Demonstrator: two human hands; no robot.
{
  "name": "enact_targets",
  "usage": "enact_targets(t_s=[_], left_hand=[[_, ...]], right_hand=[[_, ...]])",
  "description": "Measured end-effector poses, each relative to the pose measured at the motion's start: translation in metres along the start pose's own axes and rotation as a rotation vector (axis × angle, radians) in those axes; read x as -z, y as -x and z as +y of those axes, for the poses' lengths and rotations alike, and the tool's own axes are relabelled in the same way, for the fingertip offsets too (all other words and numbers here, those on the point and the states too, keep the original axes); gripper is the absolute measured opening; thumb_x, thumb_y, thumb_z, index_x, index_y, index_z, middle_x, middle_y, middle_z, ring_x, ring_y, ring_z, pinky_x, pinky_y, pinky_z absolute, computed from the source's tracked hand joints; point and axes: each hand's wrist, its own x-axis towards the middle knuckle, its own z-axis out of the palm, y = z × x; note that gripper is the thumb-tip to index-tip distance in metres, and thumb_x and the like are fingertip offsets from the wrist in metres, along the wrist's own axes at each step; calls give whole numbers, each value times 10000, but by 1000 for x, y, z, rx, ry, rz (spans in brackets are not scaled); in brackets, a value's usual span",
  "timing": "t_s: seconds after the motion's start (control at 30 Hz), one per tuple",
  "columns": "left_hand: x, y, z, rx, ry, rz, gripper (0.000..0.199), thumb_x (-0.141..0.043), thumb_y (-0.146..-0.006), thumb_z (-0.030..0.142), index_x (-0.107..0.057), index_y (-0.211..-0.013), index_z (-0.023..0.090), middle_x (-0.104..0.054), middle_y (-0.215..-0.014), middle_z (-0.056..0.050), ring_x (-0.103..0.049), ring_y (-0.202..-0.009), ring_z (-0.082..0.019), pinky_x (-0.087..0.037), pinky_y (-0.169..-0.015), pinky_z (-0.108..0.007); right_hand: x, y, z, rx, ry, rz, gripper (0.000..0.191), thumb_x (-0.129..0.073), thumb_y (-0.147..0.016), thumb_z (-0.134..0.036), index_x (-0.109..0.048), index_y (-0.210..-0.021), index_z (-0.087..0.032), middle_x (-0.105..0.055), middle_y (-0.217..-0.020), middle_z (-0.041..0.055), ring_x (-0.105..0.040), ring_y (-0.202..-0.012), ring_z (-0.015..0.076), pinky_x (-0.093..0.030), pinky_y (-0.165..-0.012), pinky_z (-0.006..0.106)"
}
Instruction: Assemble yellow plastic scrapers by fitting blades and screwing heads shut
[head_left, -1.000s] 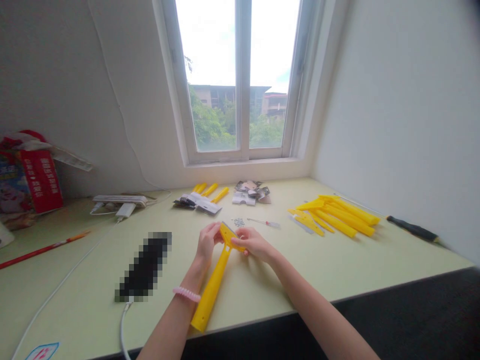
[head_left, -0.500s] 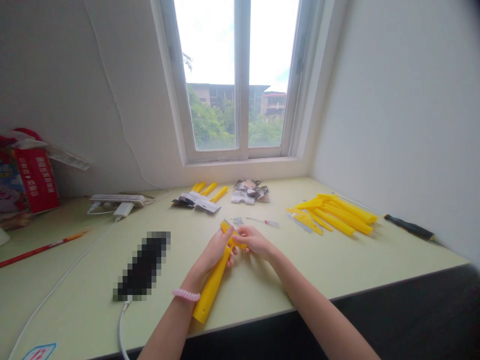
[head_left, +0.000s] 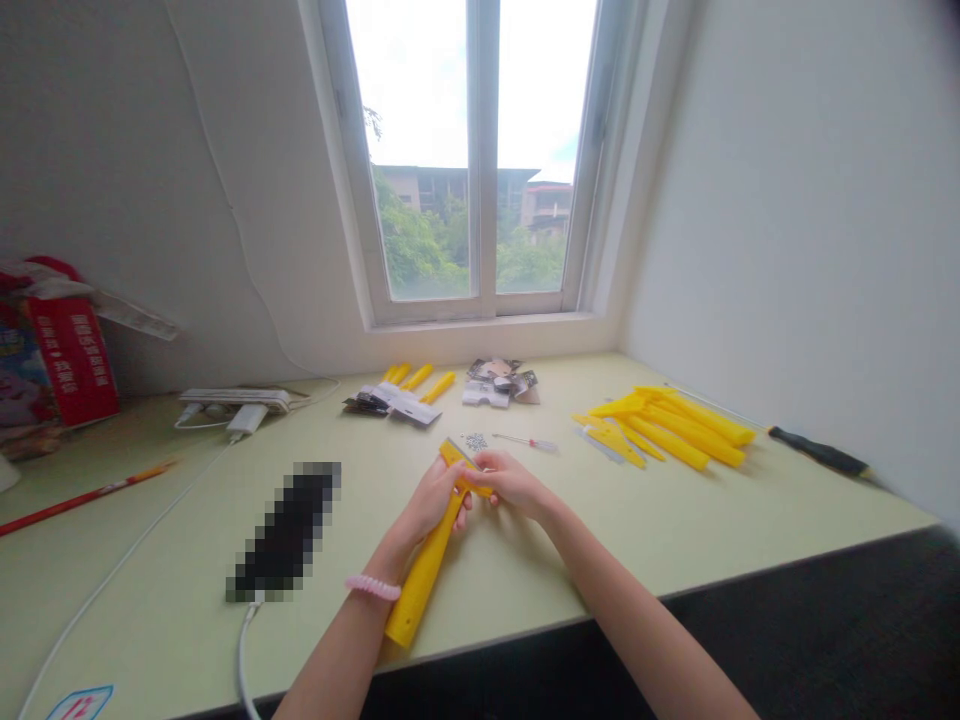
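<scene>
A yellow scraper [head_left: 426,572] with a long handle is held between both hands, its handle slanting down toward the table's front edge. My left hand [head_left: 435,498] is closed round it just below the head. The fingers of my right hand [head_left: 511,480] pinch the right end of the head, where a thin grey strip shows along the far edge. Just beyond the hands lie a small heap of screws [head_left: 475,441] and a screwdriver [head_left: 526,442] with a clear and red handle.
Yellow handles and scraper parts [head_left: 675,425] are piled at the right, near a black-handled tool [head_left: 819,453]. Packaged yellow tools [head_left: 405,395] and card pieces [head_left: 499,385] lie below the window. At the left are a pixelated dark object [head_left: 289,530], a power strip [head_left: 236,400] and cables.
My left thumb has shifted slightly down the scraper's head, showing more of it. Otherwise both hands and the scraper have stayed nearly in place.
</scene>
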Motion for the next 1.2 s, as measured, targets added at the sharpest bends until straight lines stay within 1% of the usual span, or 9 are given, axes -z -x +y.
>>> enact_targets(t_s=[0.2,0.37,0.6,0.73,0.83,0.93,1.0,1.1,1.2], left_hand=[[1,-4,-5,-20,52,2,250,-390,-821,388,-435,-888,151,-534,-518,18,-446,-305,-96,-303,-301,-193],[-3,-5,-4,-4,104,4,252,-413,-806,400,-432,-864,155,-525,-507,22,-447,-303,-93,-298,-299,-193],[-9,-4,2,-5,99,19,224,-471,-751,304,-473,-888,127,-548,-520,8,-443,-309,-80,-293,-301,-181],[-8,-7,-3,-7,112,29,224,-457,-735,292,-465,-881,122,-555,-504,-2,-437,-301,-89,-285,-293,-187],[-5,-11,-10,-1,146,50,253,-449,-725,288,-429,-920,128,-551,-495,9,-430,-295,-90,-282,-293,-187],[-1,-15,-15,22,156,113,303,-429,-719,303,-387,-964,130,-544,-480,17,-428,-286,-99,-271,-285,-189],[1,-17,-17,45,143,149,336,-428,-708,303,-372,-987,125,-541,-472,20,-426,-283,-102,-270,-284,-191],[2,-18,-17,63,132,177,366,-434,-690,300,-370,-1002,120,-534,-466,23,-416,-277,-100,-267,-284,-192],[1,-18,-16,72,126,182,383,-441,-679,306,-374,-1008,120,-532,-466,23,-421,-279,-101,-264,-286,-190]], right_hand=[[2,7,-10,-40,0,-48,270,-608,-692,-408,-582,-744,-145,-576,-669,13,-515,-633,114,-339,-483,195],[6,6,-8,-63,-64,-76,177,-559,-702,-320,-587,-726,-147,-608,-659,13,-545,-624,114,-344,-530,208],[6,1,1,-18,-102,-99,199,-557,-712,-342,-567,-699,-144,-582,-590,-7,-524,-574,96,-317,-537,209],[4,2,1,-9,-71,-99,239,-558,-715,-377,-583,-689,-141,-580,-575,-6,-526,-558,103,-346,-539,217],[7,-3,0,21,20,11,259,-578,-704,-399,-621,-703,-143,-611,-642,18,-542,-609,123,-375,-537,223],[20,-11,3,35,99,274,263,-566,-714,-377,-658,-810,-150,-641,-767,51,-560,-662,141,-416,-561,237],[32,-18,8,29,241,417,237,-540,-726,-313,-669,-836,-148,-655,-805,72,-576,-682,155,-430,-594,255],[45,-24,16,51,607,478,198,-532,-682,-166,-687,-804,-154,-670,-816,79,-587,-739,177,-423,-668,269],[46,-28,21,64,803,477,233,-513,-677,-128,-688,-828,-160,-666,-800,74,-582,-730,173,-406,-674,260]])
